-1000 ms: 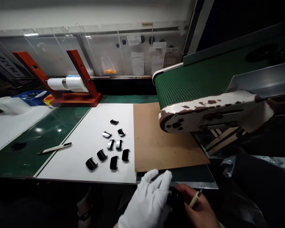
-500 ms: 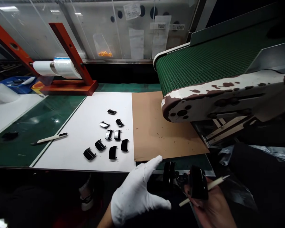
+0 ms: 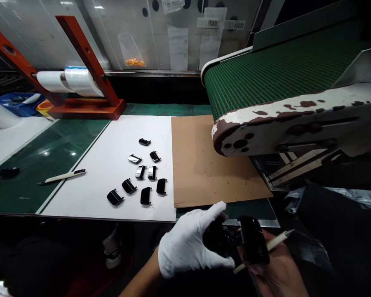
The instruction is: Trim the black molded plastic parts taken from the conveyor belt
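Note:
My left hand (image 3: 193, 241), in a white glove, curves its fingers and thumb around the left end of a cluster of glossy black plastic parts (image 3: 254, 239). The palm side and exact contact are partly hidden in dark shade. My bare right hand (image 3: 276, 264) grips the right end of the same cluster. A slim craft knife (image 3: 278, 240) with a pale handle also sits in that hand, its pointed tip toward the right. Thin black links join the pieces between the hands. Several loose black plastic parts (image 3: 145, 196) lie on the white sheet (image 3: 89, 198) beyond.
Small trimmings dot a brown cardboard sheet (image 3: 198, 177). Above its right side juts a green conveyor belt (image 3: 266, 74). A second pen-shaped tool (image 3: 62, 177) lies at left, before an orange roll stand (image 3: 83, 108). Clear plastic bags (image 3: 309, 247) are at right.
My left hand has moved right and closed around the left end of the black parts. My right hand stays nearly in place. The view has tilted slightly downward.

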The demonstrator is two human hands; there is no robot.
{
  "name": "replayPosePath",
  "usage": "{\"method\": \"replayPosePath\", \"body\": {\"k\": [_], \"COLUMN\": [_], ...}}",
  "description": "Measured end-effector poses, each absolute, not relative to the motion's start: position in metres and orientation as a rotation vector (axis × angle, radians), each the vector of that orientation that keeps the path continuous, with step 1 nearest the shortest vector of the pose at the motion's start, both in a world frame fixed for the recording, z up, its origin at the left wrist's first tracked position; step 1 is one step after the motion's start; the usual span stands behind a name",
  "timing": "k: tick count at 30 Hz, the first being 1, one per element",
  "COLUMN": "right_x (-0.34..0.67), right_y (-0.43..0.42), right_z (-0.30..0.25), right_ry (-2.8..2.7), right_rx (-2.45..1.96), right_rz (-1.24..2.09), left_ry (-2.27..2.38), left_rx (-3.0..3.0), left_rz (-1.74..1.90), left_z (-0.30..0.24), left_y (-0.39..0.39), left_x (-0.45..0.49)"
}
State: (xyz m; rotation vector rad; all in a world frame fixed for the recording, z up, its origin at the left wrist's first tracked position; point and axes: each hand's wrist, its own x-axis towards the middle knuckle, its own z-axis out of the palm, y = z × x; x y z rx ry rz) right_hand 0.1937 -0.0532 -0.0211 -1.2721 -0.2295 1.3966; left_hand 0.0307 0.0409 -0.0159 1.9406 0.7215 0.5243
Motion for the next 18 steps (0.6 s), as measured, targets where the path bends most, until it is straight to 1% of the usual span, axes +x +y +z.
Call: {"method": "replayPosePath", "body": {"k": [4, 9, 13, 18], "right_x": [0.199, 0.206, 0.206, 0.195], "right_y": [-0.054, -0.053, -0.053, -0.052], "right_z": [-0.021, -0.018, -0.02, -0.031], "right_ry": [-0.482, -0.865, -0.805, -0.605], "right_rx": [-1.358, -1.511, -1.507, -1.363], "right_rz": [1.377, 1.219, 1.222, 1.235], "left_ry": [0.714, 0.764, 0.781, 0.834], "left_rx": [1.989, 2.177, 2.219, 2.007], "left_rz": [0.464, 0.496, 0.707, 1.063], "left_z": [-0.009, -0.007, -0.011, -0.027], "left_y": [0.043, 0.04, 0.029, 0.011], "left_x": [0.028, 0.026, 0.026, 0.03]}}
